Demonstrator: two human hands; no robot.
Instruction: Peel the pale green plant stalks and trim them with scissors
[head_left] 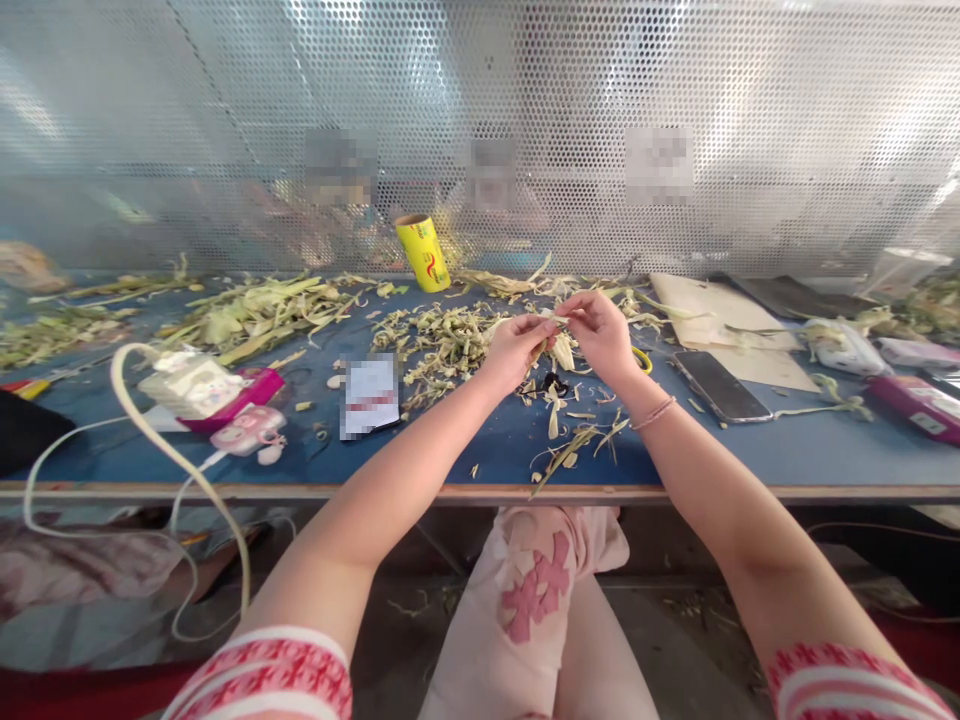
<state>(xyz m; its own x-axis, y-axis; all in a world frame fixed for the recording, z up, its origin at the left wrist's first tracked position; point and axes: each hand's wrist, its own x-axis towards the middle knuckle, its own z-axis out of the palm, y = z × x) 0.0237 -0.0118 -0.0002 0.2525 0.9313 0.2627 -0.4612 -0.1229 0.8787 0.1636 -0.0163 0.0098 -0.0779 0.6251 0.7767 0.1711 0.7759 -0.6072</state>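
Observation:
My left hand (519, 350) and my right hand (596, 330) meet over the middle of the blue table. Fingertips of both are pinched on a pale, yellowish plant strip (556, 320), mostly covered by the fingers. Below them hangs a cream-coloured leafy piece (562, 354). A heap of short, pale green plant bits (446, 342) spreads beside my left hand. Under my hands lie a small black tangle (555, 384) and a few loose scraps (574, 455). Part of a yellow ring (642, 361) shows beside my right wrist.
A yellow cardboard tube (423, 252) stands before the perforated metal panel (525, 90). Long plant stalks (262, 312) lie left. A phone (720, 386) and beige cardboard (720, 325) lie right. At left are a cabled white device (193, 382) and a pale-screened phone (371, 396).

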